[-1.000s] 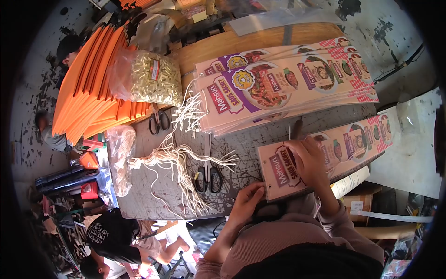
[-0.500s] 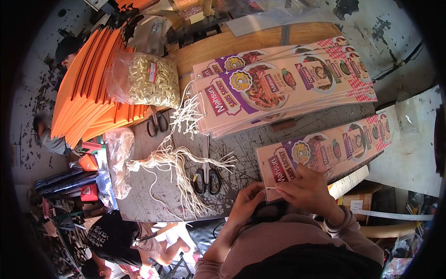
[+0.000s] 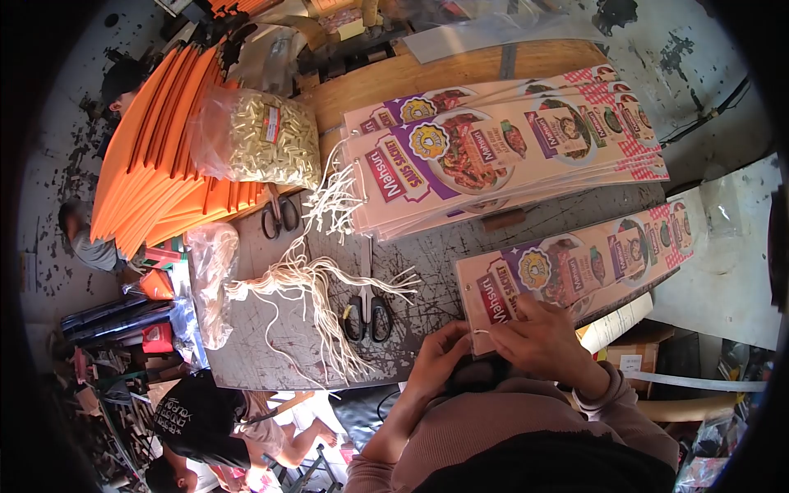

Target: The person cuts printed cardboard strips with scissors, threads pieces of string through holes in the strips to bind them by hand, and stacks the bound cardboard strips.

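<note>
A long printed card [image 3: 567, 267] with a Mahsuri label and metal eyelets lies at the table's front edge. At its lower left corner, my left hand [image 3: 442, 355] pinches the edge with bent fingers. My right hand [image 3: 546, 341] is closed on a short white string [image 3: 482, 331] beside that corner. Where the string meets the card is partly hidden by my fingers. Left of my hands, a bundle of cream strings [image 3: 308, 283] lies on the table next to black-handled scissors [image 3: 367, 308].
Behind is a stack of similar cards [image 3: 509, 156] with white strings. Further left are a bag of gold-coloured pieces [image 3: 275, 140], orange folded sheets [image 3: 164, 164], a second pair of scissors [image 3: 280, 215] and a bagged string bundle [image 3: 215, 279]. A person [image 3: 201, 419] is at lower left.
My right hand has moved from the card's label down to its lower corner, and a white string now shows in its fingers. The brown piece behind the card now lies flat.
</note>
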`<control>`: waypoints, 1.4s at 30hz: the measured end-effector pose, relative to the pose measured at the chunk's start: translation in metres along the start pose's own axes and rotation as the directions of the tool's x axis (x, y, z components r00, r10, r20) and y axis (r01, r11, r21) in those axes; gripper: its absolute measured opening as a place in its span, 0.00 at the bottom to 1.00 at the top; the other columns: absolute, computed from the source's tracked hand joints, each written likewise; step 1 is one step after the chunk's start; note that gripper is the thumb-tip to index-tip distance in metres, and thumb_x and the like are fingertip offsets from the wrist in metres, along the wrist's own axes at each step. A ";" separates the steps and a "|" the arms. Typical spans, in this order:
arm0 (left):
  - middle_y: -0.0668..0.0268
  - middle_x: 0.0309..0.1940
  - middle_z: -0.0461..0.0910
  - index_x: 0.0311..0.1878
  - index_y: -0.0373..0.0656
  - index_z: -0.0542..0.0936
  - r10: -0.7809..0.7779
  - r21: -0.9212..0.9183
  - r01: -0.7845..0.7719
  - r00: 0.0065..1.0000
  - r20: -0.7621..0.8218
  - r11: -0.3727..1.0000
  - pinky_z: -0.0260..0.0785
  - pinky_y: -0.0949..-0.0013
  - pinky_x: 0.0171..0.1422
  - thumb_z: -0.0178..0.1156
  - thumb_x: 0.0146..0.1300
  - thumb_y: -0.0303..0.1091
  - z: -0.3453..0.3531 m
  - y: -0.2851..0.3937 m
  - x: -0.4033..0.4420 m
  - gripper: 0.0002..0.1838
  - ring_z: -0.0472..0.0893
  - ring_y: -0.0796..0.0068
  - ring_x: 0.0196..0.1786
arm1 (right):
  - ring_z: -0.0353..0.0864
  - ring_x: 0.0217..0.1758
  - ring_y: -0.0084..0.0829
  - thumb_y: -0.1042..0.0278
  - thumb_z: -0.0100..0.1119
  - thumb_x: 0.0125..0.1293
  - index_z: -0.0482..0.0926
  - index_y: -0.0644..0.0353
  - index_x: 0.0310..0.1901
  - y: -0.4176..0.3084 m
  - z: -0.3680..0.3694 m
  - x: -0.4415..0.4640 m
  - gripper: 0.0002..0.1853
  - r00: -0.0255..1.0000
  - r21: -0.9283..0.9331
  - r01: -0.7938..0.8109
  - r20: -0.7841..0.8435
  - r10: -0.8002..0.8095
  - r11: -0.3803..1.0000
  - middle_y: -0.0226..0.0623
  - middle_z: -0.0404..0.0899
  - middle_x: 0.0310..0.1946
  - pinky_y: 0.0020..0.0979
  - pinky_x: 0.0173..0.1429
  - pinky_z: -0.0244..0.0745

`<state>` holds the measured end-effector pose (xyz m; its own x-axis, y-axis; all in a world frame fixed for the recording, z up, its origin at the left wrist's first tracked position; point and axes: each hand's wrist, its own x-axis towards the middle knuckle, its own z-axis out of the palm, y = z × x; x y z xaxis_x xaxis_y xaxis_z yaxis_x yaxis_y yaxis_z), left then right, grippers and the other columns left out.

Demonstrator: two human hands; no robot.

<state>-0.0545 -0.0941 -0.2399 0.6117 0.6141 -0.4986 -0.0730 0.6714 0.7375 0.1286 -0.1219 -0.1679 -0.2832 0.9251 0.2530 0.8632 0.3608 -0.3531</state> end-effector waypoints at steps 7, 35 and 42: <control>0.66 0.38 0.77 0.48 0.32 0.73 0.001 0.061 0.001 1.000 -0.019 0.998 0.67 0.78 0.49 0.48 0.65 0.26 0.003 0.005 -0.002 0.11 0.74 0.82 0.42 | 0.69 0.30 0.28 0.69 0.62 0.42 0.73 0.56 0.23 -0.002 0.001 -0.001 0.08 0.999 -0.023 0.009 0.038 -0.008 1.000 0.24 0.68 0.17 0.28 0.27 0.70; 0.52 0.43 0.76 0.40 0.40 0.65 0.389 0.002 -0.407 0.871 -0.299 0.913 0.73 0.69 0.50 0.38 0.70 0.31 -0.020 0.045 -0.020 0.06 0.78 0.66 0.47 | 0.73 0.32 0.25 0.67 0.55 0.51 0.70 0.64 0.43 -0.008 0.010 -0.005 0.18 0.990 -0.085 0.005 0.144 0.007 0.996 0.28 0.69 0.21 0.23 0.25 0.73; 0.73 0.23 0.63 0.38 0.45 0.68 0.563 -0.237 -0.743 0.641 -0.522 0.626 0.57 0.83 0.25 0.44 0.68 0.30 -0.041 0.048 0.011 0.04 0.59 0.86 0.22 | 0.74 0.30 0.27 0.68 0.56 0.49 0.71 0.61 0.41 -0.007 0.006 -0.005 0.16 0.992 0.038 -0.057 0.114 0.052 0.998 0.28 0.70 0.21 0.28 0.25 0.71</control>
<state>-0.0835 -0.0375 -0.2285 -0.0603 0.9880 -0.1424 -0.6869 0.0625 0.7241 0.1212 -0.1289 -0.1722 -0.2839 0.9500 0.1299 0.8614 0.3122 -0.4007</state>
